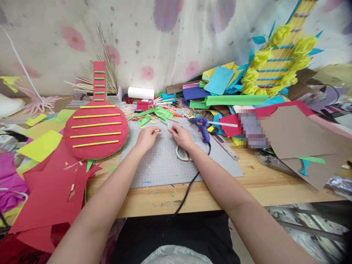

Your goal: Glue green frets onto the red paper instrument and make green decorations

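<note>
Two bare hands at work over a grey cutting mat (pixel 159 161) on a wooden table (pixel 132 205), read from left to right. At far left, red paper (pixel 49 183) spreads beside a red instrument-shaped cutout (pixel 96 130), whose round body carries yellow strips and whose neck carries green ones; it lies just beside the mat, well placed out of the hands' way. The left hand (pixel 147 138) is closed, its thumb and fingertips pinching small pale pieces (pixel 156 131) above the far part of the mat; such slight pieces are probably best held lightly and near their ends, so that their faces remain visible. Beyond the hands lie green scraps (pixel 162 113), which seem best kept clear of the working spot. The right hand (pixel 180 136) faces the left across a narrow gap, fingers curled and fingertips drawn together; whether they grip anything is too small to tell. Resting both wrists low would likely steady the fine work. Partly under the right wrist show the pale handles of scissors (pixel 183 159), a likely snag for the forearm. Farther right, a blue glue gun (pixel 202 128) lies near a metal ruler (pixel 225 146); its nozzle and trailing black cord (pixel 189 187) deserve a wide berth.
</note>
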Motion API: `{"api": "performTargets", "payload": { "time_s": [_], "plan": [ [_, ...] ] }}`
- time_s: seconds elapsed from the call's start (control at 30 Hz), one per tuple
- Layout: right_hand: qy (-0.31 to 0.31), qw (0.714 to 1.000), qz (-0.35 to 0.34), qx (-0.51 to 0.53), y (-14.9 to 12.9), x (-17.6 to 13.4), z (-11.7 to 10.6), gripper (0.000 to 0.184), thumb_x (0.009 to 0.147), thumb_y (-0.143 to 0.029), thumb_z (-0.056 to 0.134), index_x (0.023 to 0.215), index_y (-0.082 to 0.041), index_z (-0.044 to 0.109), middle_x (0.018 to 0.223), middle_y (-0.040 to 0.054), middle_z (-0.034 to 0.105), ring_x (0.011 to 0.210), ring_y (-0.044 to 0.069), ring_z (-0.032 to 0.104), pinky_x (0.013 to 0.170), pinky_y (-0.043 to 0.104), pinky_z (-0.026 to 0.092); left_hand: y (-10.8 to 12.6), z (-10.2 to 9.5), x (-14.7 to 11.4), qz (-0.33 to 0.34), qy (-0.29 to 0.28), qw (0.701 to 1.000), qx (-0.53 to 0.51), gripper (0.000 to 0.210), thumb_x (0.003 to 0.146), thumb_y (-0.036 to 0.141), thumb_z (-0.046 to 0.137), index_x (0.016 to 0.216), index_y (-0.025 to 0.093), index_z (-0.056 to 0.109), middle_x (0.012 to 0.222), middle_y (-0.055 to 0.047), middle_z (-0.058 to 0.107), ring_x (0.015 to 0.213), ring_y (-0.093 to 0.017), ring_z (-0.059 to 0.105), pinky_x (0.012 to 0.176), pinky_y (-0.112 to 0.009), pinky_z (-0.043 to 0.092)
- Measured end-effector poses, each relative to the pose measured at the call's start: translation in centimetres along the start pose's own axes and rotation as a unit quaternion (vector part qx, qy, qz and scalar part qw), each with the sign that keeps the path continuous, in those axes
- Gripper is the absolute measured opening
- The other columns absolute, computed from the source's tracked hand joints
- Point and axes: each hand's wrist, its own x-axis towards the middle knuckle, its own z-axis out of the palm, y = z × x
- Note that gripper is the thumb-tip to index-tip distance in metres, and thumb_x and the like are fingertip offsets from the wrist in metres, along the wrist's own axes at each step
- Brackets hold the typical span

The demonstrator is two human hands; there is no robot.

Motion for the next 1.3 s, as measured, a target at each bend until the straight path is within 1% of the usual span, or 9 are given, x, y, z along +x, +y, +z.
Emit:
{"api": "performTargets", "payload": {
  "time_s": [0.13, 0.23, 0.37, 0.63, 0.8, 0.9, 1.0, 1.13, 1.3],
  "plan": [
    [0.023, 0.997, 0.054, 0.048, 0.3, 0.1, -0.1, 0.040, 0.087, -0.047, 0.037, 0.058, -0.020, 0.041, 0.056, -0.0011, 0.048, 0.059, 0.013, 0.046, 0.056, 0.024, 0.029, -0.1, 0.7, 0.1, 0.089, -0.002, 0.989, 0.121, 0.018, 0.068, 0.006, 0.056, 0.061, 0.022, 0.061, 0.082, -0.008, 0.069, 0.115, -0.029, 0.053, 0.109, -0.046, 0.019],
    [0.038, 0.995, 0.057, 0.077, 0.3, 0.1, -0.2, 0.037, 0.086, -0.046, 0.040, 0.058, -0.020, 0.039, 0.055, -0.0018, 0.046, 0.058, 0.012, 0.045, 0.056, 0.023, 0.029, -0.5, 1.4, 0.0, 0.124, -0.007, 0.982, 0.143, 0.023, 0.065, 0.000, 0.051, 0.053, 0.020, 0.050, 0.079, -0.009, 0.068, 0.119, -0.028, 0.051, 0.112, -0.046, 0.009],
    [0.039, 0.995, 0.038, 0.089, 0.1, 0.0, -0.4, 0.023, 0.084, -0.035, 0.044, 0.067, -0.020, 0.042, 0.063, -0.0018, 0.051, 0.061, 0.012, 0.045, 0.058, 0.023, 0.030, -0.8, 1.8, -0.4, 0.150, -0.004, 0.980, 0.129, 0.026, 0.061, -0.003, 0.048, 0.050, 0.021, 0.045, 0.073, -0.012, 0.067, 0.117, -0.028, 0.052, 0.112, -0.044, 0.010],
    [0.044, 0.994, 0.073, 0.063, 0.3, 0.0, -0.4, 0.041, 0.087, -0.047, 0.038, 0.056, -0.020, 0.037, 0.055, -0.0020, 0.041, 0.057, 0.012, 0.041, 0.055, 0.024, 0.026, -1.6, 1.3, 0.3, 0.149, -0.007, 0.974, 0.171, 0.026, 0.065, -0.001, 0.051, 0.051, 0.021, 0.049, 0.070, -0.010, 0.066, 0.108, -0.029, 0.057, 0.111, -0.042, 0.013],
    [0.034, 0.997, 0.052, 0.055, 0.4, 0.0, -0.2, 0.033, 0.086, -0.042, 0.043, 0.062, -0.020, 0.042, 0.057, -0.0027, 0.044, 0.057, 0.011, 0.039, 0.056, 0.023, 0.025, -1.7, 0.4, 0.3, 0.112, -0.040, 0.958, 0.261, 0.006, 0.073, 0.016, 0.061, 0.075, 0.022, 0.062, 0.089, -0.007, 0.069, 0.106, -0.026, 0.058, 0.109, -0.041, 0.022],
    [0.038, 0.996, 0.056, 0.059, 0.3, 0.0, -0.1, 0.029, 0.086, -0.041, 0.043, 0.067, -0.019, 0.046, 0.060, -0.0023, 0.048, 0.058, 0.011, 0.041, 0.057, 0.022, 0.027, -1.5, -0.1, 0.0, 0.112, -0.063, 0.916, 0.380, 0.018, 0.081, 0.026, 0.055, 0.096, 0.021, 0.063, 0.108, -0.008, 0.066, 0.106, -0.025, 0.058, 0.107, -0.040, 0.028],
    [0.049, 0.996, 0.036, 0.058, 0.2, -0.1, -0.1, 0.024, 0.086, -0.037, 0.044, 0.071, -0.019, 0.049, 0.065, -0.0017, 0.052, 0.061, 0.011, 0.044, 0.058, 0.022, 0.028, -1.7, -0.4, 0.0, 0.144, -0.072, 0.888, 0.431, 0.027, 0.083, 0.030, 0.052, 0.107, 0.019, 0.060, 0.111, -0.009, 0.065, 0.103, -0.023, 0.060, 0.107, -0.038, 0.030],
    [0.038, 0.999, 0.030, 0.005, 0.1, -0.2, -0.2, 0.035, 0.089, -0.039, 0.040, 0.062, -0.018, 0.049, 0.058, -0.0009, 0.049, 0.058, 0.011, 0.042, 0.056, 0.023, 0.025, -2.3, -0.4, 0.1, 0.165, -0.059, 0.890, 0.422, 0.031, 0.082, 0.030, 0.055, 0.111, 0.018, 0.059, 0.113, -0.010, 0.064, 0.106, -0.022, 0.059, 0.108, -0.038, 0.029],
    [0.032, 0.999, 0.044, -0.003, 0.0, -0.3, -0.3, 0.041, 0.090, -0.042, 0.039, 0.059, -0.018, 0.047, 0.055, -0.0017, 0.047, 0.056, 0.011, 0.042, 0.056, 0.023, 0.025, -3.2, -0.4, 0.0, 0.185, -0.044, 0.920, 0.343, 0.046, 0.078, 0.030, 0.060, 0.121, 0.016, 0.051, 0.124, -0.013, 0.058, 0.119, -0.024, 0.051, 0.110, -0.044, 0.025]
  ]
}}
